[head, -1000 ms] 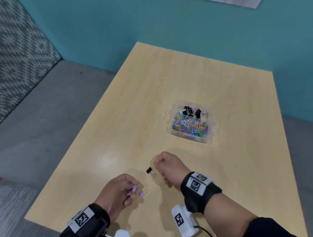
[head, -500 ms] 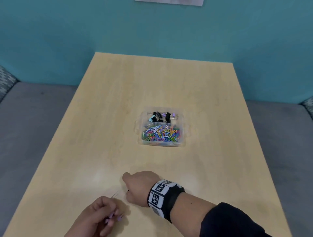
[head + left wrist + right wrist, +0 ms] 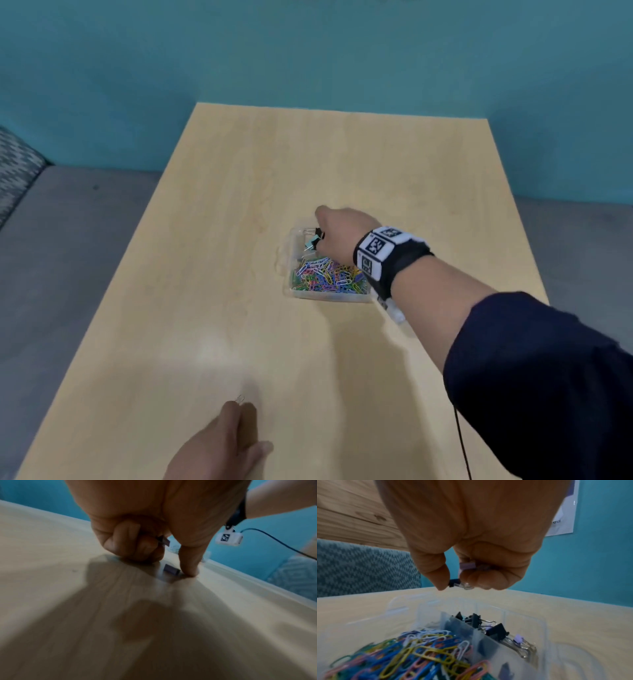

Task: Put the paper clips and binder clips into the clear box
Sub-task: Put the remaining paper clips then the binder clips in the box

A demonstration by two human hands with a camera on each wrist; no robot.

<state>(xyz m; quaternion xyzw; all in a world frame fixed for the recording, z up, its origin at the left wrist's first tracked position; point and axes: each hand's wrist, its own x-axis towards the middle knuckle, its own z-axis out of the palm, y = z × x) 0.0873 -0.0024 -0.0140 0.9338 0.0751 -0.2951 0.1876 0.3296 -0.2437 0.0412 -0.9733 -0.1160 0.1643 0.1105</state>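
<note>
The clear box (image 3: 287, 254) sits mid-table, with coloured paper clips (image 3: 325, 277) in its near compartment and binder clips (image 3: 312, 241) behind the divider. My right hand (image 3: 325, 236) hovers over that back compartment. In the right wrist view the right hand (image 3: 462, 586) pinches a black binder clip (image 3: 453, 583) and holds a purple binder clip (image 3: 467, 565) in its curled fingers, above the box (image 3: 544, 635). My left hand (image 3: 236, 421) is near the table's front edge. It grips a purple binder clip (image 3: 164, 541), and its index finger touches the table beside another purple binder clip (image 3: 171, 570).
The light wooden table (image 3: 239, 205) stands against a teal wall (image 3: 308, 51). Grey seating (image 3: 68, 257) flanks it, with a patterned cushion (image 3: 13, 164) at far left. A black cable (image 3: 460, 438) hangs from my right arm near the table's right front.
My right hand has moved from the table's front up over the box, carrying the black and purple clips. My left hand stays near the front edge.
</note>
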